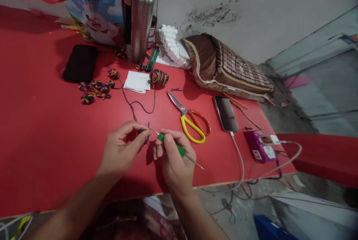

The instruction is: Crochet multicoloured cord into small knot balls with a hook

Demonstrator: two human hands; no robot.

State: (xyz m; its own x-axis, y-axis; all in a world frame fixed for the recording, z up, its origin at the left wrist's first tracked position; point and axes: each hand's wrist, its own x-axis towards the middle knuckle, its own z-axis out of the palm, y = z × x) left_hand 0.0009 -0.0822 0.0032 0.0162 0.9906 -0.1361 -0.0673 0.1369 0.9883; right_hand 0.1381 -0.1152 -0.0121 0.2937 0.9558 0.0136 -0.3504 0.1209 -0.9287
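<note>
We reach both forearms over the near edge of the red table [41,128], hands turned toward each other and nearly meeting. Our left hand [121,148] pinches a small piece of dark yarn work [141,130] between thumb and forefinger. Our right hand [179,158] closes its fingers around a green-handled hook [181,151], the thin tip at the left fingertips. Beyond lie scissors [183,110], a multicoloured yarn ball [159,78] and a phone [226,113], before a stained pale wall [265,5].
</note>
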